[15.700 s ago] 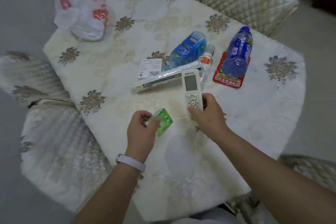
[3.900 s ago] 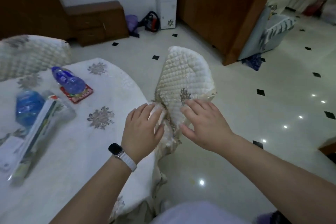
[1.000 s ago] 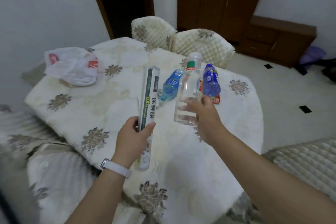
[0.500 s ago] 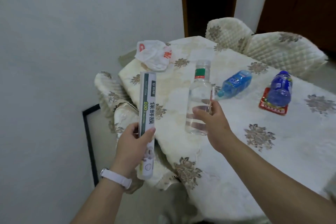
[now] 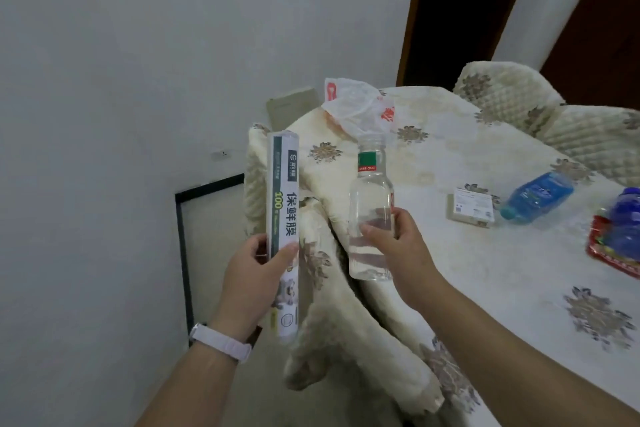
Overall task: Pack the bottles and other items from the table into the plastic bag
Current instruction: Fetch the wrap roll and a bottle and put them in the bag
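A white wall fills the left of the room, with a dark doorway behind the bench, which wears a cream cloth with brown flower motifs. Two quilted chairs stand at its far side, and a third chair, covered the same way, is pushed in at the near corner below my hands.

My left hand, with a pale band on the wrist, is wrapped round the lower half of a long roll in a green and white wrapper, held upright off the bench edge. My right hand grips a clear bottle at its middle. It is upright, in the air, with a little clear liquid in the bottom.

The bag, white with red print, lies crumpled at the far corner of the bench, beyond the bottle's cap. Further right on the cloth sit a small flat box and, just beside it, a blue bottle on its side. At the right edge a darker bottle lies on a red packet.
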